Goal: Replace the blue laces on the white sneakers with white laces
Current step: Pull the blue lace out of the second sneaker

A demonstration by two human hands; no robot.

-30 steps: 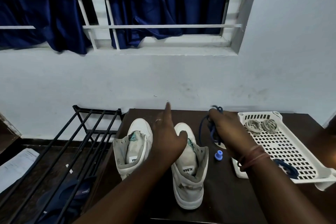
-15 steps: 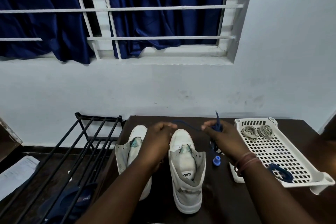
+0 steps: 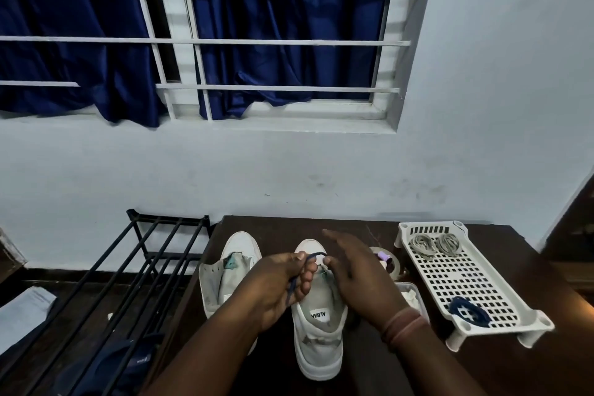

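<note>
**Hands close in over the right sneaker**

Since half a second ago both hands have drawn together above the right sneaker (image 3: 316, 318), and the raised lace end has come down between them. The left hand (image 3: 273, 286) curls its fingers round the blue lace (image 3: 300, 276), which arcs from its fingertips across to the right hand (image 3: 356, 276); the right thumb and forefinger seem to pinch the other end, the remaining fingers straight. Left of the fingers stands the other sneaker (image 3: 229, 270), unlaced. Right of them, on the dark wooden table (image 3: 369, 363), a white perforated tray (image 3: 463, 280) holds two coiled white laces (image 3: 435, 243) and another blue lace (image 3: 467, 315). Beyond the fingers rise a pale wall (image 3: 289, 170), a barred window (image 3: 199, 42) and blue curtains (image 3: 273, 26). A black metal rack (image 3: 135, 267) stands far left.
</note>
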